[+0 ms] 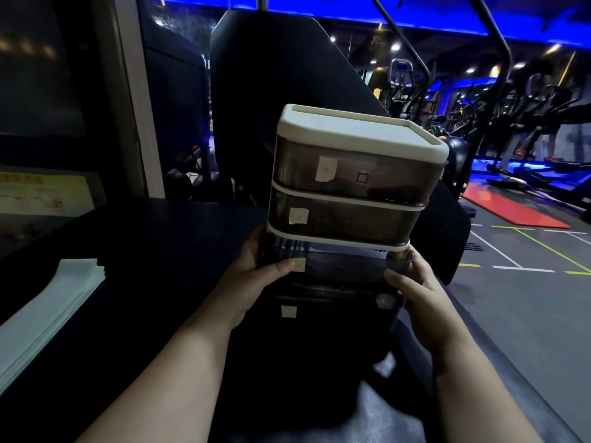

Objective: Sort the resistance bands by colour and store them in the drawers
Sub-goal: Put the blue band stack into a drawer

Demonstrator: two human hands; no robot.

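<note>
The drawer unit (355, 177) stood at frame centre, its third drawer (339, 266) held from both sides: left hand (252, 276) and right hand (412, 282) with fingers closed on its front corners. The drawer's long axis ran across between them, each hand equally near; no bands showed.

No text legible. Pale paper labels (325, 168) on the fronts of the drawers (351, 199): markings too faint. Yellow poster (41, 193), left of drawers: print blurred.

my drawer unit (348, 187): smoky brown drawers, cream frame, pale labels | paper stack (51, 311) at 9 o'clock: white | floor mat (508, 209) at 3 o'clock: red
</note>
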